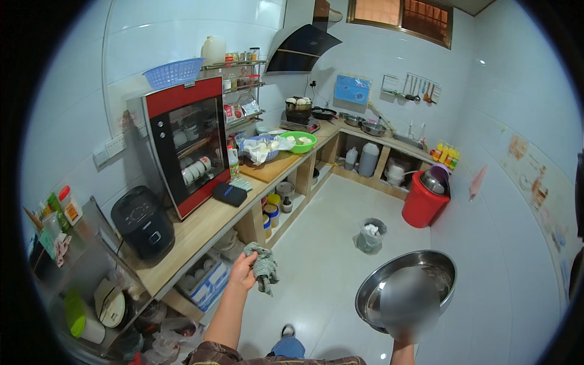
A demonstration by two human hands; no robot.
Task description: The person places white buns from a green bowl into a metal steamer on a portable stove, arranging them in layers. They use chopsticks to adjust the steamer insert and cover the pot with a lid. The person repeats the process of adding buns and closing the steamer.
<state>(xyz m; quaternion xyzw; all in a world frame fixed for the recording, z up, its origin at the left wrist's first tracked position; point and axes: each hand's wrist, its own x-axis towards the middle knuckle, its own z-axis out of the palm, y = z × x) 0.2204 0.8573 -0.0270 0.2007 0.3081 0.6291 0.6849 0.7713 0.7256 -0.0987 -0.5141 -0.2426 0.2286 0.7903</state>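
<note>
My left hand (243,271) is closed on a crumpled green-grey cloth (263,268), which hangs from the fingers in front of the counter's lower shelves. On the right, a large round stainless steel basin (373,299) is held tilted over the floor, its inside turned up towards me. My right forearm (402,352) reaches up to the basin's near rim; a round blurred patch covers the hand and part of the basin's inside, so the fingers are hidden.
A wooden counter (194,235) along the left carries a rice cooker (143,223), a red-framed dish cabinet (155,98) and a green basin (306,147). A small lined bin (370,242) stands on the tiled floor, a red bucket (417,203) by the right wall.
</note>
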